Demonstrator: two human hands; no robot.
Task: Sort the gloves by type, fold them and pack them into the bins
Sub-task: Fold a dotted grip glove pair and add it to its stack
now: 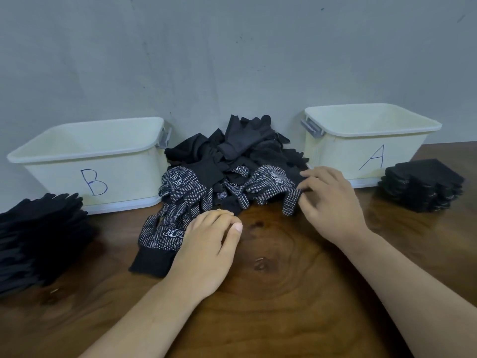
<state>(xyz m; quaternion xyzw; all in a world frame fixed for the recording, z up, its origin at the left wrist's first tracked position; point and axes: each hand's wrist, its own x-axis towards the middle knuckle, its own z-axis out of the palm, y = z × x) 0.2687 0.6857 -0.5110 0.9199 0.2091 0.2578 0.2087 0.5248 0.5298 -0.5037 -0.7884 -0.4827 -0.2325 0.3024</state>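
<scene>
My left hand (pixel 206 244) lies palm down on a flat dotted glove (pixel 157 228) at the near edge of the pile of gloves (pixel 232 156). Its fingers are close together and only slightly bent, pressing rather than gripping. My right hand (pixel 333 200) reaches into the right side of the pile, fingers curled and pinching the edge of a second dotted glove (pixel 271 184). The pile sits on the wooden table (pixel 271 280) against the grey wall (pixel 232 60), between bin B (pixel 95 161) on the left and bin A (pixel 366 140) on the right. A left stack (pixel 38 236) of plain black gloves lies in front of bin B. A right stack (pixel 423 184) of folded gloves sits just beside bin A.
</scene>
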